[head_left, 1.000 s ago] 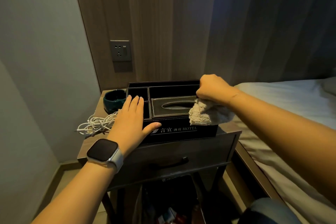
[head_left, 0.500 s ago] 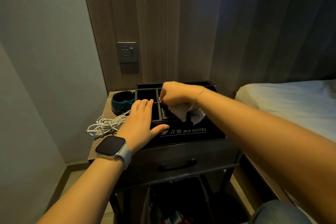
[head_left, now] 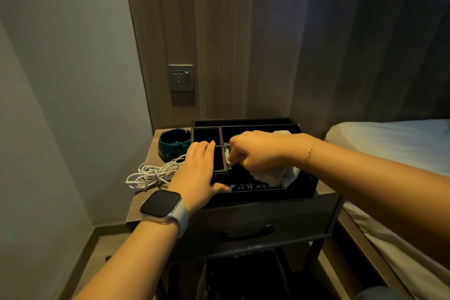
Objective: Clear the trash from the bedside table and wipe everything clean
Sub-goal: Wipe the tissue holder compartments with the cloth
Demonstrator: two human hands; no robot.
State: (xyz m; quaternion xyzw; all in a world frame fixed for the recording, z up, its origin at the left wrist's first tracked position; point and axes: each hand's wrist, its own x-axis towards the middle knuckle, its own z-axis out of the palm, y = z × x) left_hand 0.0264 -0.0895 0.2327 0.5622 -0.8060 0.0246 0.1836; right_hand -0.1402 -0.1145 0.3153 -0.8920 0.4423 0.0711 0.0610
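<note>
— What are the two hands doing?

— The left hand (head_left: 197, 173) lies flat on the front left corner of the black organiser box (head_left: 270, 192), fingers straight and together over the top edge, thumb stretched along the front face. It holds nothing. A dark-faced watch (head_left: 162, 204) sits on that wrist.

— And the right?

— The right hand (head_left: 255, 151) is curled into a fist around a pale cloth (head_left: 275, 175), pressed down on top of the box near its middle dividers. Part of the cloth bunches out below the fist over the box's front edge, and a bit shows behind the wrist.

— Where does the box stand?

— On the surface of the bedside table (head_left: 146, 204), taking up most of it, with white lettering on its front partly covered by the cloth.

— Anything else up there?

— A dark teal ashtray (head_left: 174, 141) at the back left, just beside the box, and a tangled white cable (head_left: 153, 174) in front of it, near the left hand. A wall socket (head_left: 181, 78) sits in the wood panel above, and the bed (head_left: 394, 143) lies to the right.
</note>
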